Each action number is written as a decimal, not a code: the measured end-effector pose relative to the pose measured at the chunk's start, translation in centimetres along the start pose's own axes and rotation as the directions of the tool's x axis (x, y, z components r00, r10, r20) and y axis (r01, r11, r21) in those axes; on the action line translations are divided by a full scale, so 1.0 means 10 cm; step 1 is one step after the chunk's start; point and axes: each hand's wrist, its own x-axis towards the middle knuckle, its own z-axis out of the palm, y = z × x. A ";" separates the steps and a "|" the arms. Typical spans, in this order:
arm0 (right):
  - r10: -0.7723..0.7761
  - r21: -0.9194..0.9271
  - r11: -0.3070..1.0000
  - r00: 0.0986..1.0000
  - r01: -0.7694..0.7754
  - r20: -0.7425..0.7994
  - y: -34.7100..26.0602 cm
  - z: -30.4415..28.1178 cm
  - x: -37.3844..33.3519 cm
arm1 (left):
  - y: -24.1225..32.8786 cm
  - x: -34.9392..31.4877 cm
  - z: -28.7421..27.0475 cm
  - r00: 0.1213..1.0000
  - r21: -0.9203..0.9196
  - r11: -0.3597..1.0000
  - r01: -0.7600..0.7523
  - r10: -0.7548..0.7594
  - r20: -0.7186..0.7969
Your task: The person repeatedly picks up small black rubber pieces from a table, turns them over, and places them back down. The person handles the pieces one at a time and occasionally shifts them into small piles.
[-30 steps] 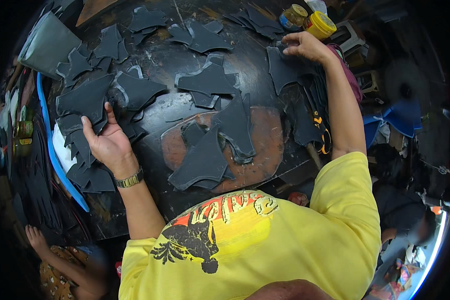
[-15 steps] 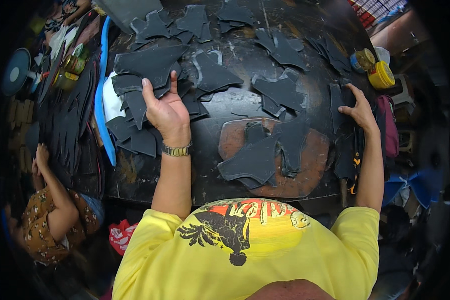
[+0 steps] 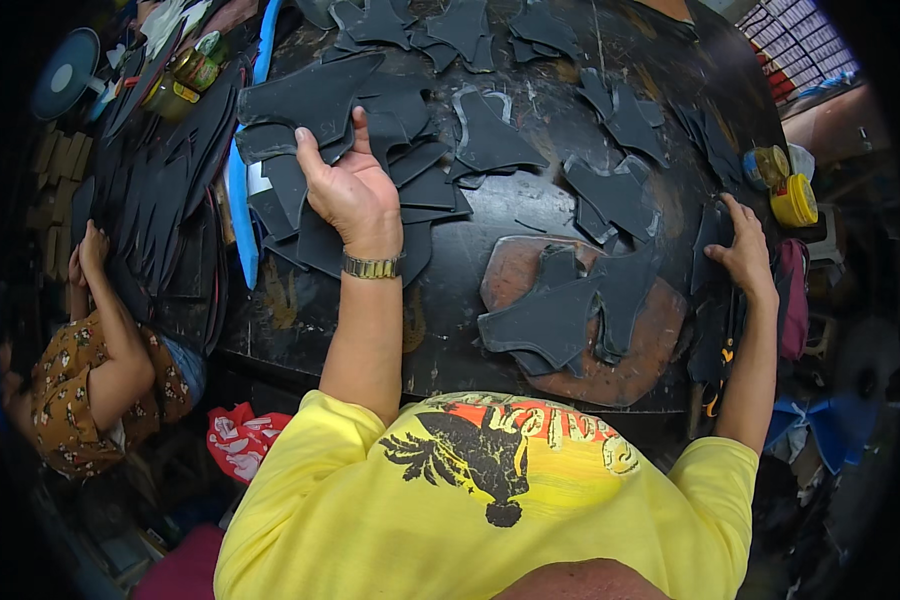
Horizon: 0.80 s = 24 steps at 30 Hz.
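My left hand (image 3: 355, 205), palm up with a metal-banded watch on the wrist, is closed on a black cut-out piece (image 3: 305, 100) of flat sheet material. Its thumb and one fingertip show at the piece's near edge; the other fingers are hidden beneath. Under and beside that piece spreads a loose pile of similar black pieces (image 3: 425, 190). At the table's right side, my right hand (image 3: 748, 248) has its thumb and fingers apart. They touch the edge of a dark narrow stack (image 3: 708, 230).
Several small stacks of black cut-outs (image 3: 610, 190) lie across the dark table (image 3: 440, 350). More rest on a brown board (image 3: 640, 370) near me. Jars and a yellow tub (image 3: 794, 200) stand right. A blue strip (image 3: 240, 200) edges the left, where another person (image 3: 100, 380) sits.
The whole view has shifted, so the table appears farther right and higher. My left hand still holds the black piece, slightly closer to the blue strip. My right hand stays by the dark stack.
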 end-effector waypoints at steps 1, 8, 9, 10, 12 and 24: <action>-0.030 0.028 0.999 0.999 0.029 0.018 -0.09 -0.02 0.02 | 0.00 0.00 0.00 1.000 0.002 1.000 -0.001 0.001 -0.004; -0.279 0.168 0.947 0.960 0.273 0.012 -0.80 -0.10 0.18 | 0.03 0.10 -0.05 0.999 0.014 0.999 -0.044 0.045 -0.013; -0.321 0.185 0.931 0.947 0.316 -0.001 -0.89 -0.10 0.21 | 0.04 0.12 -0.06 0.998 0.015 0.998 -0.059 0.059 -0.028; -0.360 0.198 0.913 0.933 0.356 -0.016 -0.96 -0.10 0.25 | 0.06 0.16 -0.06 0.997 0.009 0.997 -0.072 0.073 -0.036; -0.445 0.197 0.874 0.895 0.444 -0.042 -1.09 -0.10 0.33 | 0.09 0.21 -0.08 0.996 -0.005 0.997 -0.082 0.081 -0.042; -0.343 0.329 0.887 0.939 0.324 0.000 -1.09 0.02 0.64 | 0.02 0.14 -0.07 1.000 0.012 1.000 -0.001 0.001 -0.003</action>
